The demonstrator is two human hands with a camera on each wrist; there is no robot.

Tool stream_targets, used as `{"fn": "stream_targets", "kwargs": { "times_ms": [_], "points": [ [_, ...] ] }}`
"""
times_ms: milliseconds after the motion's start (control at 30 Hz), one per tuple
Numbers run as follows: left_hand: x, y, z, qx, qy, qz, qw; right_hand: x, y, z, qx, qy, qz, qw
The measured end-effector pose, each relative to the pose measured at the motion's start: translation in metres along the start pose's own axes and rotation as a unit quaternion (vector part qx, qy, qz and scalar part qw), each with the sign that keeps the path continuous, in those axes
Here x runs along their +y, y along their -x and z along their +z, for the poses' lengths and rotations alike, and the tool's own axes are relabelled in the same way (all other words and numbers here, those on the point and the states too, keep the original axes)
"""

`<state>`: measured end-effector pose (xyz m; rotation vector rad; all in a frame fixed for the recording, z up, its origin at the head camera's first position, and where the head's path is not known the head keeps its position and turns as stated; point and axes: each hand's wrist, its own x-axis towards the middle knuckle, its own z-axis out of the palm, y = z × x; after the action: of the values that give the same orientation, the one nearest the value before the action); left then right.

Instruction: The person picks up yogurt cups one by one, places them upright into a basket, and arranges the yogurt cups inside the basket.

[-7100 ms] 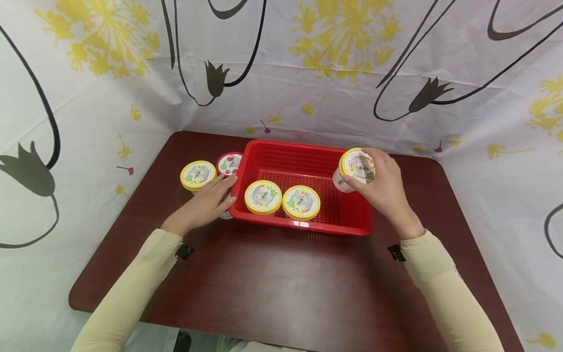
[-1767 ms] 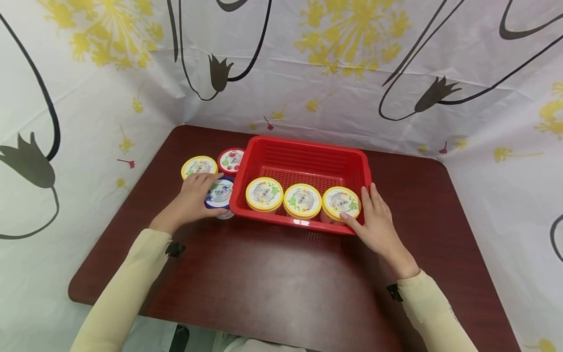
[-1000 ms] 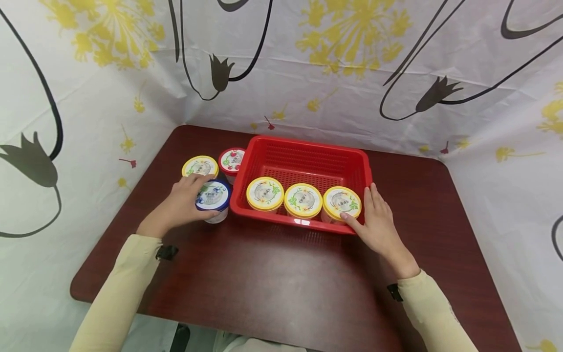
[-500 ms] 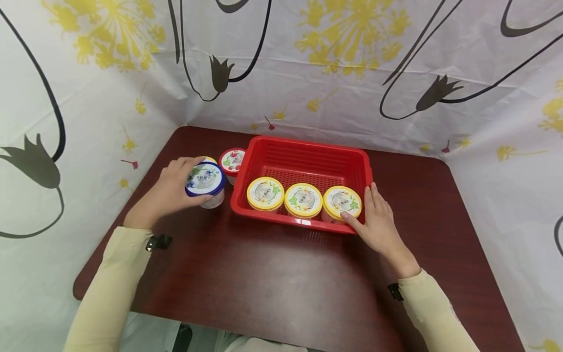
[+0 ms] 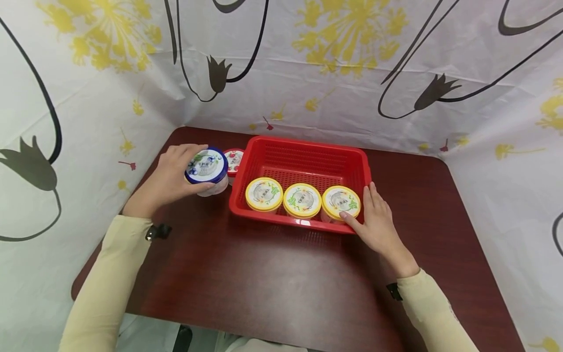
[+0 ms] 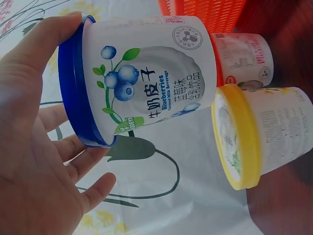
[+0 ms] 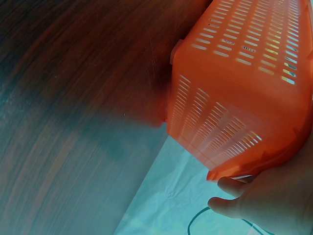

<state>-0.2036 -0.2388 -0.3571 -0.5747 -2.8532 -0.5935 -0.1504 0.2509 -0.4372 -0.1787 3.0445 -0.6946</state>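
My left hand (image 5: 169, 175) grips a blue-lidded blueberry cup (image 5: 206, 166) by its lid, left of the red basket (image 5: 303, 142). In the left wrist view the blueberry cup (image 6: 146, 78) is raised, with a yellow-lidded cup (image 6: 274, 132) and a red-lidded cup (image 6: 247, 58) standing beyond it. From the head view the yellow-lidded one is hidden behind the held cup. My right hand (image 5: 380, 227) rests on the basket's right rim, its thumb on the rightmost yellow-lidded cup (image 5: 341, 204). Three yellow-lidded cups stand in a row along the basket's near side.
The red-lidded cup (image 5: 233, 160) stands against the basket's left side. A dark wood table (image 5: 272, 283) bears everything, with patterned cloth (image 5: 281, 88) hanging behind it and at both sides.
A third yellow-lidded cup has gone into the basket. My left hand has taken hold of the blueberry cup and carried it left and back from beside the basket. My right hand has stayed on the rim lately.
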Motion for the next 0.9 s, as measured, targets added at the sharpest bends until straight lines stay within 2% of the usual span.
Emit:
{"fn": "stream_targets", "kwargs": {
  "times_ms": [133,300,500,900],
  "points": [
    [0.001,-0.01,-0.003,0.004,-0.003,0.007,1.0,-0.001,0.0,-0.002,-0.003,-0.002,0.001,1.0],
    [0.006,-0.024,-0.009,-0.011,-0.014,0.013,0.9998,-0.001,0.0,-0.002,-0.003,-0.004,-0.002,1.0],
    [0.013,-0.041,-0.012,-0.015,-0.022,0.029,0.9992,-0.001,0.0,-0.001,0.0,-0.006,-0.001,1.0],
    [0.02,-0.067,-0.004,-0.005,-0.018,0.043,0.9989,0.0,-0.001,0.0,0.004,-0.006,0.0,1.0]
  ]
}}
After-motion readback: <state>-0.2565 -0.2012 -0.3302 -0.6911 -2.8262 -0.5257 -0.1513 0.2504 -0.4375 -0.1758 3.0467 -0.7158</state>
